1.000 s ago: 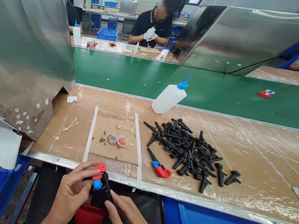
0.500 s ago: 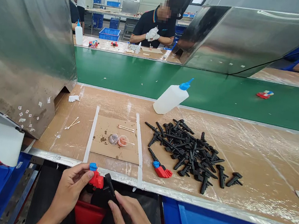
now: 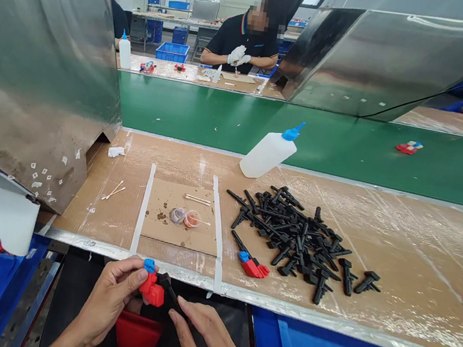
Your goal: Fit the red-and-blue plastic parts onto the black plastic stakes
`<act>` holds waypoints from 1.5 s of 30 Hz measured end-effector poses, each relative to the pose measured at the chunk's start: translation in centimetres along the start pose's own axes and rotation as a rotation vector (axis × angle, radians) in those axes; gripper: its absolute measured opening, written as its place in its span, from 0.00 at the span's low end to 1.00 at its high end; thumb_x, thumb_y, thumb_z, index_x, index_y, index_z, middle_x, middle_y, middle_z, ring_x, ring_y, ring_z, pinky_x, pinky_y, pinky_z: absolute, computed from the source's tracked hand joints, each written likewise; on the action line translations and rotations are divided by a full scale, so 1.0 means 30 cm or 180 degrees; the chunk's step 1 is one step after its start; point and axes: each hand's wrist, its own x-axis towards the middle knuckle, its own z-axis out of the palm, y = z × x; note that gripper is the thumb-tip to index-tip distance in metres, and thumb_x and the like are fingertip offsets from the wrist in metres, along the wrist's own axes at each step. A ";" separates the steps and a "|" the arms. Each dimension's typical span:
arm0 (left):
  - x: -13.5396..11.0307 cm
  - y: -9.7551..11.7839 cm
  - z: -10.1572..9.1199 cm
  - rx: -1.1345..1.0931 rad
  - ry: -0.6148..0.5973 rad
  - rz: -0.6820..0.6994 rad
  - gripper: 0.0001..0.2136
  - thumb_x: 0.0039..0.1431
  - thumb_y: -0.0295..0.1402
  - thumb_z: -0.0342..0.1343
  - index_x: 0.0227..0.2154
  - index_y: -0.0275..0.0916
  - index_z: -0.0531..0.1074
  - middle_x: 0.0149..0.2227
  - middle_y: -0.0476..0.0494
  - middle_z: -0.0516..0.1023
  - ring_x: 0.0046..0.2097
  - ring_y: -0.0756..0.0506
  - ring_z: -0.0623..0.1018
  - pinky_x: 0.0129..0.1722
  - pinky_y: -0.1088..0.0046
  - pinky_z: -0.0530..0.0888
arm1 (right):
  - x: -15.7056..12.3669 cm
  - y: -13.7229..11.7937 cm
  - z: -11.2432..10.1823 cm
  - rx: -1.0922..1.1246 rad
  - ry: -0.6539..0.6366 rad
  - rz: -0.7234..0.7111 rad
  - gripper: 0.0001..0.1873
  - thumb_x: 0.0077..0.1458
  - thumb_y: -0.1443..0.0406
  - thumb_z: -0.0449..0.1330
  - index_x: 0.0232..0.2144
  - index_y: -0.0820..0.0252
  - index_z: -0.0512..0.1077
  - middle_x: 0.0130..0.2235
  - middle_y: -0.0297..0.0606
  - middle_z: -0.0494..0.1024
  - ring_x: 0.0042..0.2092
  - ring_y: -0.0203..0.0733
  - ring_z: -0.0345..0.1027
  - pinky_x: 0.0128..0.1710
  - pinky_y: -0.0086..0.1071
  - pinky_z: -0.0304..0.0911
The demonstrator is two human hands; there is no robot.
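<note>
My left hand point(image 3: 114, 290) pinches a red-and-blue plastic toy part point(image 3: 152, 290) between thumb and fingers, just over the table's front edge. Close beside it, my right hand point(image 3: 212, 337) grips a black plastic toy piece point(image 3: 169, 290) by its lower end. The black piece's upper end is right by the red part; whether they touch I cannot tell. On the table lies a heap of similar black pieces point(image 3: 296, 236). Left of that heap rests a red-and-blue part with a black piece joined to it point(image 3: 253, 265).
A white bottle with a blue nozzle point(image 3: 267, 154) stands behind the heap. Small paint cups point(image 3: 192, 219) and cotton swabs sit on a taped cardboard sheet point(image 3: 160, 235). Blue bins flank my lap. Beyond the green belt point(image 3: 188, 111), a gloved co-worker point(image 3: 243, 40) sits.
The red-and-blue part has turned in my left hand and sits slightly lower. The black piece has tilted nearer to it. My view has shifted a little.
</note>
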 end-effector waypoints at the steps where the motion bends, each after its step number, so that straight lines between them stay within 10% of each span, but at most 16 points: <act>1: -0.001 0.000 0.001 -0.0008 -0.0056 0.0002 0.11 0.55 0.41 0.69 0.39 0.44 0.84 0.38 0.45 0.81 0.37 0.50 0.77 0.37 0.78 0.75 | -0.001 0.002 0.002 0.0023 0.0002 0.0000 0.23 0.54 0.77 0.66 0.50 0.55 0.74 0.38 0.32 0.79 0.39 0.29 0.76 0.41 0.20 0.74; 20: -0.022 0.009 0.003 -0.0056 -0.0354 -0.0161 0.12 0.55 0.43 0.69 0.40 0.44 0.84 0.33 0.45 0.78 0.32 0.51 0.76 0.34 0.77 0.76 | -0.008 0.004 0.004 0.0261 0.0117 0.0444 0.20 0.53 0.75 0.67 0.45 0.51 0.76 0.37 0.30 0.80 0.37 0.31 0.76 0.38 0.21 0.73; 33: -0.020 0.023 -0.003 0.0972 -0.0370 0.0502 0.14 0.61 0.41 0.63 0.45 0.39 0.80 0.33 0.45 0.80 0.33 0.49 0.80 0.38 0.77 0.77 | 0.016 0.018 -0.060 -0.0166 0.0172 0.0644 0.14 0.54 0.68 0.68 0.44 0.50 0.80 0.40 0.30 0.84 0.38 0.32 0.80 0.44 0.19 0.74; 45: -0.027 0.018 0.008 0.1099 -0.0477 0.0418 0.16 0.66 0.45 0.56 0.48 0.43 0.78 0.42 0.46 0.73 0.34 0.49 0.81 0.36 0.73 0.80 | 0.139 -0.027 -0.116 0.0256 0.0037 0.1247 0.10 0.59 0.57 0.63 0.31 0.53 0.81 0.24 0.29 0.80 0.24 0.30 0.74 0.26 0.15 0.70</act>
